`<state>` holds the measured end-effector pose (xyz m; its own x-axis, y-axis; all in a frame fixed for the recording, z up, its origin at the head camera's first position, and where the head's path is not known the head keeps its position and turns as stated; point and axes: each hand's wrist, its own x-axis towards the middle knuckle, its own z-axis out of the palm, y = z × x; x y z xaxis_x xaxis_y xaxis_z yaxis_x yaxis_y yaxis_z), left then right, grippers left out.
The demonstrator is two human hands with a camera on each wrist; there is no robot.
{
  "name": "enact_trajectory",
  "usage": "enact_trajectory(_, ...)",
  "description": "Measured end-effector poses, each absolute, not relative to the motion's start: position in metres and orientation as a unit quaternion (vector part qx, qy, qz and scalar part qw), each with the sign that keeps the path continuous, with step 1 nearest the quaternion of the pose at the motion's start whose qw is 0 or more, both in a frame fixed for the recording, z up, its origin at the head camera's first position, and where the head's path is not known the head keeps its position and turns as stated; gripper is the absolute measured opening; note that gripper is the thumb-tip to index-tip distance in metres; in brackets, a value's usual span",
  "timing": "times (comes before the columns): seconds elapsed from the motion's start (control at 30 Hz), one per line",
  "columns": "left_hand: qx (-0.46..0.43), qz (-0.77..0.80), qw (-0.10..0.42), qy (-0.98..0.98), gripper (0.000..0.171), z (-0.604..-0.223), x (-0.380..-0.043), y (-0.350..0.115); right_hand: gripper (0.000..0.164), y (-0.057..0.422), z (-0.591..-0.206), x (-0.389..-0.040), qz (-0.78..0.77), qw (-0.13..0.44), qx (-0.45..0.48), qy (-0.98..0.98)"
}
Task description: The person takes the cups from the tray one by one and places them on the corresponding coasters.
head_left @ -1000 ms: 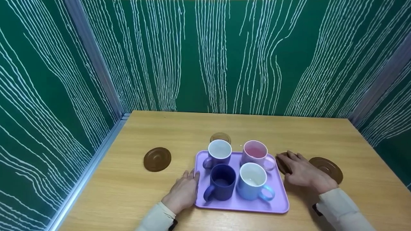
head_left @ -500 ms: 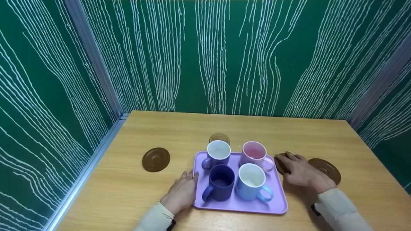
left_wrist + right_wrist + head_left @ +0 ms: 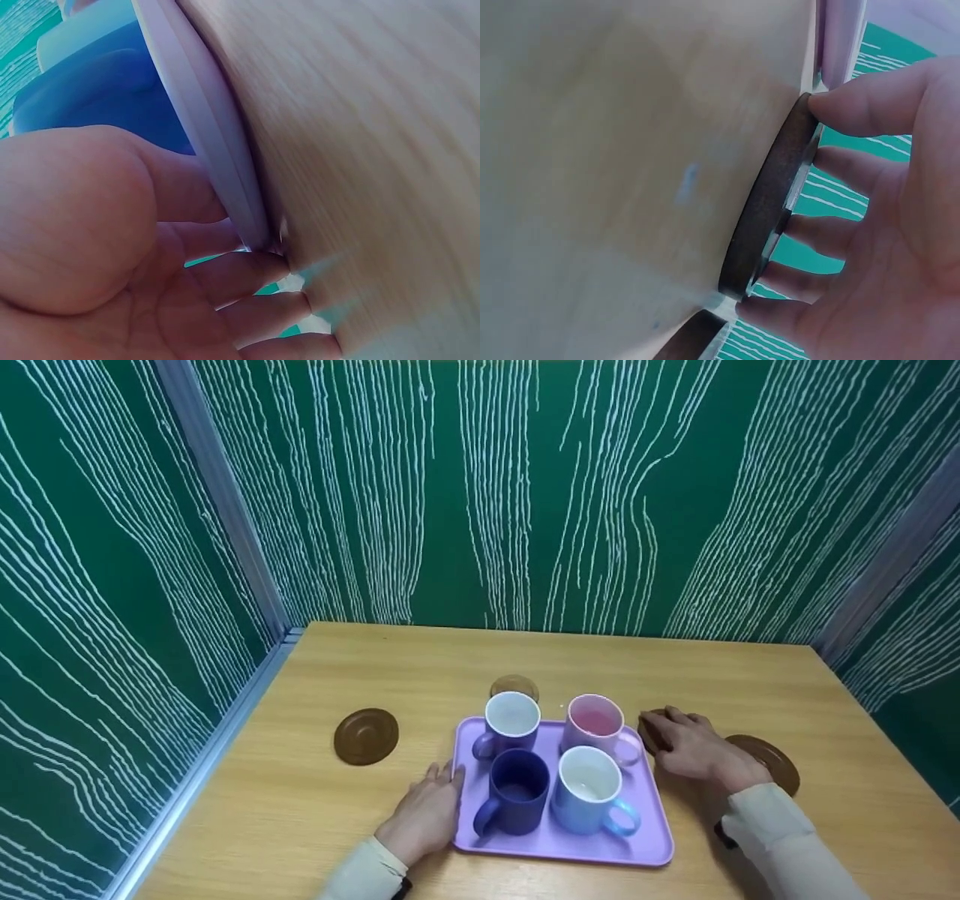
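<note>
“Coaster (image 3: 767,206) in your right hand (image 3: 697,750)?”

“Yes, brown and round. I grip its edge between thumb and fingers, on the table (image 3: 262,810) just right of the purple tray (image 3: 649,829).”

“And your left hand (image 3: 424,817)?”

“Ungripped; straight fingers touch the tray's left edge. On the tray, my pink mug (image 3: 589,727) stands behind the light blue mug (image 3: 585,802).”

Tray (image 3: 646,840) smooth, plastic-looking; light blue mug (image 3: 586,795) glossy; dark blue mug (image 3: 519,808) matt; brown disc (image 3: 768,202) wood-like; tabletop (image 3: 300,810) wood-grained.
</note>
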<state>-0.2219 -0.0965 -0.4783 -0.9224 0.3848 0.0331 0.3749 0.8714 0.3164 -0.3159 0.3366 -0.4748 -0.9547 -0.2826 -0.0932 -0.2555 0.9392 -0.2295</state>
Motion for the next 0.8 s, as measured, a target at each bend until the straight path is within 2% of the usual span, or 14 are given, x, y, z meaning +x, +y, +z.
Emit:
enact_trajectory(0.33, 0.195, 0.154, 0.02, 0.968, 0.047, -0.48, -0.223, -0.098, 0.067, 0.338, -0.476, -0.341, -0.125, 0.053, -0.152, 0.979)
enact_trajectory(0.6, 0.193, 0.15, 0.022, 0.969, 0.048, -0.479, -0.223, -0.098, 0.077, 0.336, -0.472, -0.356, -0.152, 0.103, -0.096, 0.978)
enact_trajectory(0.8, 0.192, 0.152, 0.02, 0.969, 0.049, -0.477, -0.222, -0.098, 0.077, 0.333, -0.471, -0.371, -0.159, 0.11, -0.08, 0.978)
